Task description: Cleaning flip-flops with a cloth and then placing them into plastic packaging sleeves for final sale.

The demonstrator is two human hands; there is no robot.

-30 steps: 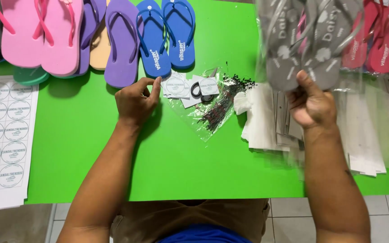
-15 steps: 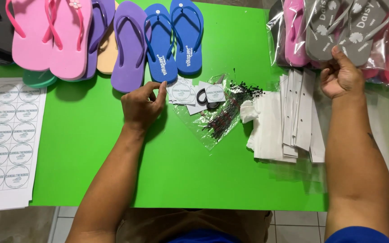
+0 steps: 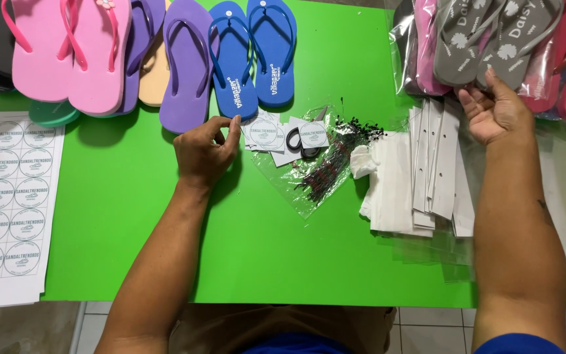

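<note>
My left hand [image 3: 203, 152] rests on the green table [image 3: 132, 216] with its fingers curled, thumb and forefinger together at the edge of a few small white round-printed label cards [image 3: 264, 133]. It sits just below a pair of blue flip-flops [image 3: 253, 56]. My right hand [image 3: 496, 113] is raised at the far right, palm up and fingers loose. Its thumb touches the heel of a grey pair of flip-flops in a clear bag [image 3: 486, 39], which lies on a pile of bagged pairs.
Pink [image 3: 67, 52] and purple [image 3: 181, 65] flip-flops line the far edge. A sticker sheet [image 3: 4, 196] lies at left. A clear bag of small dark fasteners [image 3: 325, 167], a black ring [image 3: 294, 139], white card strips [image 3: 427, 164] and clear bags [image 3: 558, 196] lie in the middle and right.
My right hand carried the bagged grey pair up and to the right, onto the pile, and has loosened its grip. My left hand has stayed by the label cards.
</note>
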